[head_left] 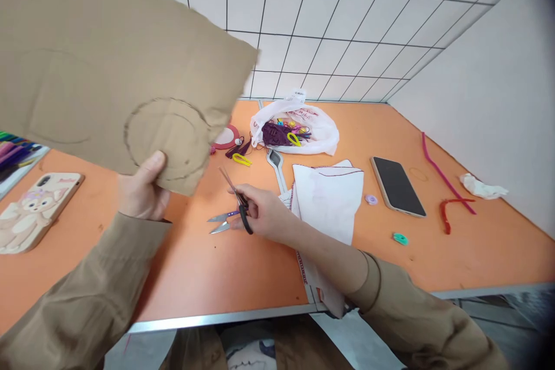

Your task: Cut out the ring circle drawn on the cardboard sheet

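My left hand [145, 188] grips the lower edge of a large brown cardboard sheet [130, 52], thumb on the front face. A drawn circle [167, 139] with a rough, partly cut-looking outline lies beside my thumb, and a fainter circle shows further left. My right hand [264, 214] holds small scissors with black handles [241, 203], their blades pointing up and away toward the cardboard but apart from it. Beneath that hand, a second pair of scissors with a purple part [222, 223] lies on the orange table, its blades spread and its handles hidden.
A white plastic bag [323, 130] of purple yarn and trinkets stands at the back. White cloth [327, 196] lies right of centre. A dark-screened phone [399, 186] and pipe cleaners [446, 170] are at right; a cartoon phone case [39, 211] and pens [17, 153] at left.
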Demonstrator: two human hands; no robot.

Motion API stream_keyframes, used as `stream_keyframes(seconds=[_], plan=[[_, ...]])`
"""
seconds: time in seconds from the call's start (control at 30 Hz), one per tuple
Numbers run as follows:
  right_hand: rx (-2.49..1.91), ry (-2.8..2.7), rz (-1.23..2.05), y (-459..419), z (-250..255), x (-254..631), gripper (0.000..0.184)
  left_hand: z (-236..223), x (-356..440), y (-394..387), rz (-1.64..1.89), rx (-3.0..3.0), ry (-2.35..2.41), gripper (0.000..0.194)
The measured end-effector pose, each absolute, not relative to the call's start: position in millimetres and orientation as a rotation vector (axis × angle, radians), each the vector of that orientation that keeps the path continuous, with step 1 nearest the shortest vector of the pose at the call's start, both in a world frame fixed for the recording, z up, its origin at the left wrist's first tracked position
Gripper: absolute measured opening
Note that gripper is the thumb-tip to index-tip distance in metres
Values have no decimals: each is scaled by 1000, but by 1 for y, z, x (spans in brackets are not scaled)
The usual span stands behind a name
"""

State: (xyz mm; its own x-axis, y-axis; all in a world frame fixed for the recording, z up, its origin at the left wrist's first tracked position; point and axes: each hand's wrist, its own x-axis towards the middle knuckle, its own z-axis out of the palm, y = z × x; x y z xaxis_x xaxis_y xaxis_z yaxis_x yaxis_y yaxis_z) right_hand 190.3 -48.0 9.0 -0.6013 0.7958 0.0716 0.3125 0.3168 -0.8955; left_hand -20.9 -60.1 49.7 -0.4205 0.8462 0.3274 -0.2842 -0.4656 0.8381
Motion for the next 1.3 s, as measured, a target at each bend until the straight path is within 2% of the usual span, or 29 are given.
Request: stream_keyframes(seconds=[0.1, 0.27, 0.5, 0.73, 0.9, 1.0, 1.07, 1.13, 1.2, 1.27, 1.3], plan=[[-1153, -2325, 910, -53, 14, 187, 39, 59, -37, -55, 2046, 1021, 931, 48], [-1442, -2494, 633, -61, 24, 185, 46, 55, -32, -55, 2014, 886, 822, 71], [-1410, -2713, 328, -67, 21, 184, 21, 39, -15, -63, 1684, 750, 874, 67], [-1307, -2619, 737, -64, 10, 181, 25, 33, 3, -68, 1339, 507, 892, 59], [-1217, -2449, 1103, -60, 19, 185, 13, 26, 8, -69, 1305, 539, 848, 62], [-1002, -2386, 1332, -60, 18, 188, 4, 22, 6, -67, 1358, 600, 859, 66], [-764, -2506, 1105, -63, 13, 189, 6, 21, 4, -67, 1364, 608, 879, 67], [-464, -2626, 593, -67, 9, 192, 17, 23, 0, -66, 1358, 594, 891, 66], [-238, -2511, 131, -69, 10, 195, 25, 26, -3, -66, 1377, 581, 896, 65], [-240, -2240, -117, -67, 15, 199, 20, 29, -6, -66, 1397, 575, 905, 66], [-317, -2118, -186, -65, 19, 201, 10, 30, -7, -65, 1393, 575, 911, 66]])
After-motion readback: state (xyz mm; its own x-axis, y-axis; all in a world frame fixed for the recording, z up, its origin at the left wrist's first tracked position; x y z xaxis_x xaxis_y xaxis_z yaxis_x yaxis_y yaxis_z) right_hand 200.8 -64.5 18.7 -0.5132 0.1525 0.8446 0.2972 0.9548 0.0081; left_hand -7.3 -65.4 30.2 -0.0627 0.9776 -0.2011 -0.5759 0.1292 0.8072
